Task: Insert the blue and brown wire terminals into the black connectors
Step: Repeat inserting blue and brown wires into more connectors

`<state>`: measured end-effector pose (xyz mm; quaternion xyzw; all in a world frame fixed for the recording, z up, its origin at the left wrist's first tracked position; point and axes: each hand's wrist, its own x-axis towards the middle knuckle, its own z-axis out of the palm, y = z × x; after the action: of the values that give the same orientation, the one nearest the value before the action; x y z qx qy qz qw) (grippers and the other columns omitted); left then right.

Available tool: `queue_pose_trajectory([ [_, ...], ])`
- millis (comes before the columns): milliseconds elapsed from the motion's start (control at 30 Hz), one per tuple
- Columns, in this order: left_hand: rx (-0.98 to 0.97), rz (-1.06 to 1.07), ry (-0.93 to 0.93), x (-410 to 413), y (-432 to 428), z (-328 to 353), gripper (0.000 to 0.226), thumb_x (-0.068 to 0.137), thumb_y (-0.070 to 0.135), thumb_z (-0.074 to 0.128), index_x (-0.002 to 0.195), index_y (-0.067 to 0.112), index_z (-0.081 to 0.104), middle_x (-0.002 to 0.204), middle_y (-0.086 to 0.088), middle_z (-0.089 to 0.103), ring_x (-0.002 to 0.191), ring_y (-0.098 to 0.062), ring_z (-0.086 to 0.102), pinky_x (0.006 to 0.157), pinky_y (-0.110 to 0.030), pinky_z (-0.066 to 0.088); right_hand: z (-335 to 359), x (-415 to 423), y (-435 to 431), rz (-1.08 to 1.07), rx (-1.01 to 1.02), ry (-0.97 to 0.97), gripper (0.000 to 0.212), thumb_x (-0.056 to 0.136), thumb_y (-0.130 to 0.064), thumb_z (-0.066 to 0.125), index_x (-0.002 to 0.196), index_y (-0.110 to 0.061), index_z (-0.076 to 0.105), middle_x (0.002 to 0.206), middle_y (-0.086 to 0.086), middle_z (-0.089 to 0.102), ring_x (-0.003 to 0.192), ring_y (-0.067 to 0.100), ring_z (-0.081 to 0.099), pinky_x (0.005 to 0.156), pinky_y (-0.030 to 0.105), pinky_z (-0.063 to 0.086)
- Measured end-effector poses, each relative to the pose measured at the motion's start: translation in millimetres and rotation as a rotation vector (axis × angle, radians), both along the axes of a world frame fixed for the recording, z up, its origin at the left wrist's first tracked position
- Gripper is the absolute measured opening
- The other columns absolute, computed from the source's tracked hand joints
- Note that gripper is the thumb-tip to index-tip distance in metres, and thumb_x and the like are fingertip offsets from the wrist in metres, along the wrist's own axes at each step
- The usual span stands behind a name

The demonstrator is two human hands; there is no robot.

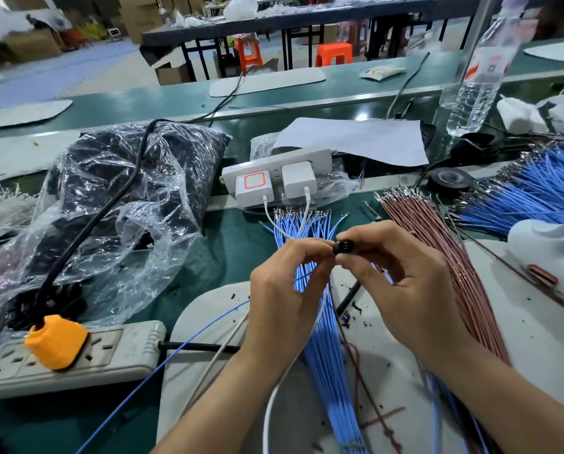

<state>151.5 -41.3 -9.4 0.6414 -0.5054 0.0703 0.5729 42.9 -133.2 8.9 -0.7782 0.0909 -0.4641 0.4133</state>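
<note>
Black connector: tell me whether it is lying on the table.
No, the right hand pinches the black connector above the blue wires.

You're looking across a green bench (pixel 175 99) at a dark table (pixel 307 18) out back, orange stools (pixel 334 54) sitting under it, boxes (pixel 139 21) crowding the blue floor (pixel 77 70).
</note>
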Motion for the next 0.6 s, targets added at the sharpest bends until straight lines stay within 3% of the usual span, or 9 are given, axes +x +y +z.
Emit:
queue_pose_trajectory([
  [167,-0.015,-0.003,0.044,0.6,0.5,0.0,0.007,0.084,0.001,0.063,0.088,0.005,0.067,0.087,0.006,0.063,0.083,0.002,0.059,0.077,-0.013,0.045,-0.2,0.3,1.0,0.0,-0.061,0.002,0.017,0.084,-0.01,0.067,0.098,-0.019,0.062,0.089,-0.002,0.067,0.081,0.002,0.065,0.073,0.01,0.048],
  [400,-0.027,-0.018,0.137,-2.3,2.0,3.6,0.012,0.084,0.01,0.064,0.089,0.021,0.064,0.083,0.008,0.065,0.079,-0.004,0.059,0.074,-0.016,0.045,-2.6,2.3,3.1,0.033,-0.031,-0.01,0.013,0.085,-0.017,0.065,0.096,-0.023,0.062,0.088,-0.008,0.062,0.082,0.005,0.062,0.074,0.013,0.048],
  [500,-0.01,-0.085,0.265,-5.4,1.6,1.3,0.01,0.086,0.01,0.063,0.09,0.019,0.065,0.082,0.003,0.067,0.077,-0.011,0.063,0.073,-0.027,0.052,-3.8,1.1,3.7,-0.019,-0.044,-0.013,0.013,0.083,-0.017,0.067,0.095,-0.021,0.063,0.088,-0.007,0.063,0.08,0.006,0.063,0.073,0.015,0.049],
  [600,-0.028,-0.122,0.269,-5.1,2.1,1.5,0.013,0.087,0.009,0.062,0.092,0.021,0.065,0.084,0.0,0.068,0.08,-0.016,0.066,0.075,-0.033,0.055,-4.4,1.6,4.1,-0.017,-0.053,-0.021,0.015,0.083,-0.016,0.068,0.095,-0.023,0.064,0.088,-0.007,0.062,0.08,0.009,0.063,0.072,0.016,0.049],
])
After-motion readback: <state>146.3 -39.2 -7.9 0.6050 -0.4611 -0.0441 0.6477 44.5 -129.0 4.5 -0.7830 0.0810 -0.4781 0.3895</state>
